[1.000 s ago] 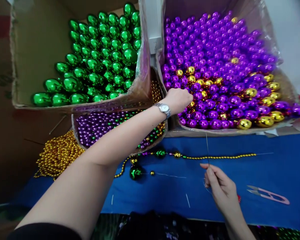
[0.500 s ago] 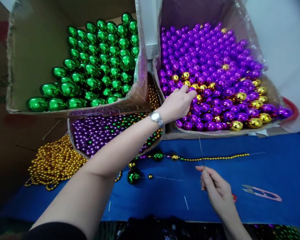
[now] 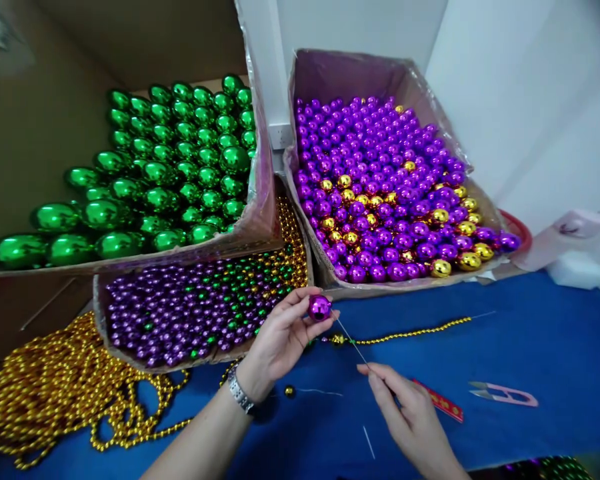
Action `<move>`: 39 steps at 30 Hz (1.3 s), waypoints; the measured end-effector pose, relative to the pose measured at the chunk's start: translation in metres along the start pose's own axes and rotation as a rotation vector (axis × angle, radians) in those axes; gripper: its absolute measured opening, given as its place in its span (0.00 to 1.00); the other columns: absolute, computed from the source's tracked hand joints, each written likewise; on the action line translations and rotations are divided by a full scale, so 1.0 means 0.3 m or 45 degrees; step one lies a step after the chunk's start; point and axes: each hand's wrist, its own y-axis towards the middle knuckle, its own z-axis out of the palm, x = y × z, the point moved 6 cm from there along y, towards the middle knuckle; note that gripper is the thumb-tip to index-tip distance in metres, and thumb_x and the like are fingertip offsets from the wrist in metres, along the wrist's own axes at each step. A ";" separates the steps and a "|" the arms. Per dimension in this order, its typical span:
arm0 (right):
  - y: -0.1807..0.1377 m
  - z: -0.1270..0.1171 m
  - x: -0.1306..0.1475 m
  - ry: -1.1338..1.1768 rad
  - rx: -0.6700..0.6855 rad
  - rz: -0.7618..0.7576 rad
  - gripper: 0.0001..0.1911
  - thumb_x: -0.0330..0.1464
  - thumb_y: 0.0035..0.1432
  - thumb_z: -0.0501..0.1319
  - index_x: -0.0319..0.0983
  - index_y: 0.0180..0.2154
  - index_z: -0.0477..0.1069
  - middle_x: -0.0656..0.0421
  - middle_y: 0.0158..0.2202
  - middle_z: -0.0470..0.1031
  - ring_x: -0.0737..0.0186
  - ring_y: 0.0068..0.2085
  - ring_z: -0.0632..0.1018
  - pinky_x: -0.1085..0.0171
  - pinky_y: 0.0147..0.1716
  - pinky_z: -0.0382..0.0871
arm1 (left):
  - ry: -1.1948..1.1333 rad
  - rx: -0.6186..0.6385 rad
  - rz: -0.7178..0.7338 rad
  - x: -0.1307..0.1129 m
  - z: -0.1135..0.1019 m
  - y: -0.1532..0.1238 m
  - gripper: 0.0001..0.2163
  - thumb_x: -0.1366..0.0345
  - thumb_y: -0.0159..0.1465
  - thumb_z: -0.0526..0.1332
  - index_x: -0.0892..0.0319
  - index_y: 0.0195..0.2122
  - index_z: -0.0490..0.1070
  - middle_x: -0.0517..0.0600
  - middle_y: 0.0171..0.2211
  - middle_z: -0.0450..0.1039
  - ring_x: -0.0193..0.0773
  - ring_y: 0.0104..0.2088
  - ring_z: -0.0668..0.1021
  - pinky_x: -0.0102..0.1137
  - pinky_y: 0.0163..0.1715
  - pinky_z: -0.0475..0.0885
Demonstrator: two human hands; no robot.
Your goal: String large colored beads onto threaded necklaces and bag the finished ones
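Between the thumb and fingers of my left hand, which wears a watch, is a shiny purple bead. My right hand pinches a long thin needle, whose far tip is at the bead's right side; whether it has entered the hole I cannot tell. Behind the hands, a strand of small gold beads lies on the blue cloth, partly covered by my left hand. A gold bead on a thread lies just right of my left wrist.
Open boxes hold green balls, purple and gold balls, and small mixed beads. Gold bead strands are heaped at left. Pink-handled thread snips and a red strip lie at right. A thin white piece lies in front.
My left hand has come back from the box of purple and gold balls, now with a purple bead at the needle's tip. The needle has tilted leftward. The view has shifted.
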 end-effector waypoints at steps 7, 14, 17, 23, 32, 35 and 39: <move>-0.004 0.007 0.004 -0.036 -0.003 -0.029 0.12 0.34 0.66 0.51 0.42 0.45 0.71 0.56 0.44 0.77 0.62 0.44 0.78 0.70 0.42 0.70 | -0.013 -0.021 0.034 -0.002 -0.045 -0.020 0.10 0.70 0.64 0.57 0.62 0.46 0.67 0.56 0.45 0.73 0.45 0.45 0.77 0.32 0.45 0.73; -0.001 0.015 0.010 -0.074 0.017 -0.101 0.12 0.33 0.65 0.52 0.41 0.45 0.71 0.55 0.44 0.78 0.62 0.45 0.78 0.68 0.44 0.70 | 0.014 -0.037 0.037 -0.005 -0.065 -0.029 0.11 0.71 0.64 0.57 0.64 0.47 0.69 0.56 0.45 0.74 0.40 0.42 0.78 0.29 0.42 0.75; -0.002 0.018 0.013 -0.086 0.036 -0.125 0.11 0.32 0.65 0.52 0.41 0.45 0.71 0.55 0.44 0.77 0.61 0.45 0.78 0.68 0.43 0.71 | 0.035 -0.049 0.045 -0.015 -0.069 -0.035 0.10 0.70 0.63 0.58 0.63 0.46 0.69 0.56 0.44 0.74 0.41 0.42 0.78 0.29 0.41 0.75; -0.003 0.019 0.030 -0.080 0.027 -0.125 0.12 0.32 0.65 0.52 0.40 0.45 0.71 0.55 0.43 0.78 0.62 0.45 0.78 0.67 0.43 0.71 | 0.037 -0.072 0.118 -0.056 -0.093 -0.052 0.11 0.70 0.63 0.58 0.62 0.47 0.70 0.50 0.37 0.75 0.46 0.45 0.77 0.33 0.46 0.74; 0.005 0.023 0.045 -0.090 0.039 -0.180 0.12 0.31 0.65 0.52 0.41 0.45 0.72 0.55 0.43 0.78 0.61 0.44 0.78 0.65 0.43 0.72 | 0.087 -0.097 0.100 -0.069 -0.120 -0.068 0.10 0.67 0.63 0.59 0.62 0.45 0.71 0.51 0.38 0.74 0.44 0.43 0.78 0.32 0.43 0.75; 0.004 0.027 0.046 -0.100 0.044 -0.180 0.12 0.31 0.65 0.52 0.40 0.44 0.72 0.55 0.43 0.78 0.60 0.44 0.78 0.65 0.42 0.73 | 0.107 -0.121 0.094 -0.067 -0.125 -0.075 0.09 0.67 0.62 0.60 0.62 0.43 0.71 0.52 0.38 0.74 0.42 0.41 0.79 0.30 0.40 0.76; 0.001 0.032 0.046 -0.113 0.041 -0.188 0.12 0.32 0.65 0.51 0.41 0.45 0.72 0.55 0.43 0.78 0.59 0.43 0.79 0.64 0.42 0.74 | 0.140 -0.116 0.045 -0.057 -0.131 -0.080 0.12 0.65 0.62 0.60 0.63 0.45 0.71 0.53 0.35 0.75 0.38 0.37 0.79 0.27 0.35 0.76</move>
